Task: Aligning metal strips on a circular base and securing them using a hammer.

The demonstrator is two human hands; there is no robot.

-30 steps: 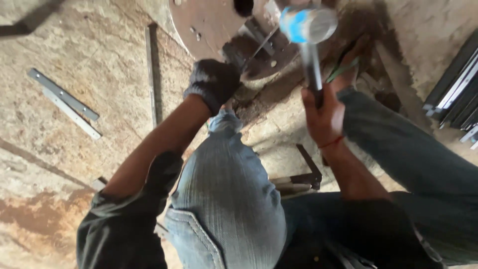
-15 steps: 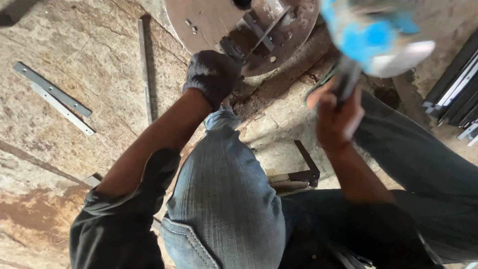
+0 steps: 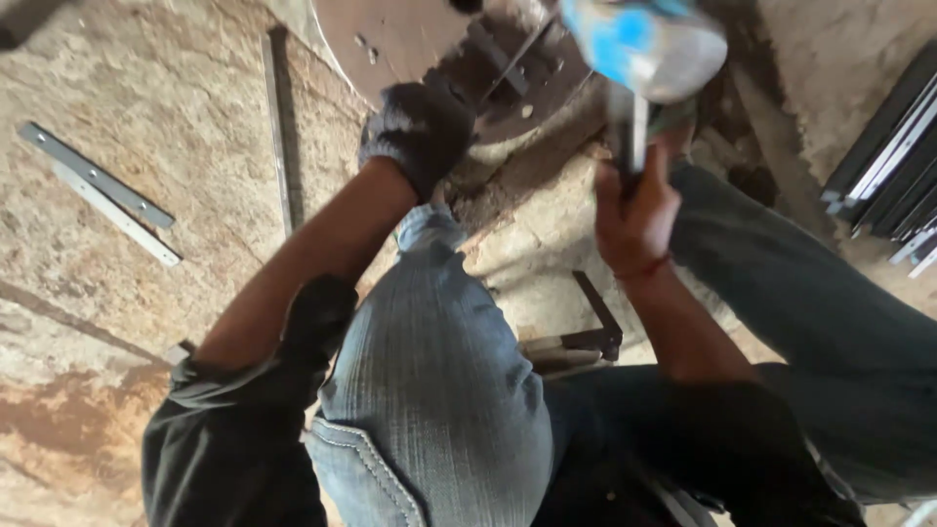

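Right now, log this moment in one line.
left hand: gloved, on disc | right hand: grips hammer, raised | floor: metal strips

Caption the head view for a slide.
Gloved left hand steadies a round metal plate while the right hand raises a blue-headed hammer.

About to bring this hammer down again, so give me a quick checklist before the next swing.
1. Right hand wrapped around hammer handle: ok.
2. Left hand gloved: ok.
3. Left hand clear of the strike spot on the round metal plate: cannot tell, it rests at the plate's edge.
4. Right hand gloved: not ok, bare.
5. Hammer head seated: cannot tell, blurred.
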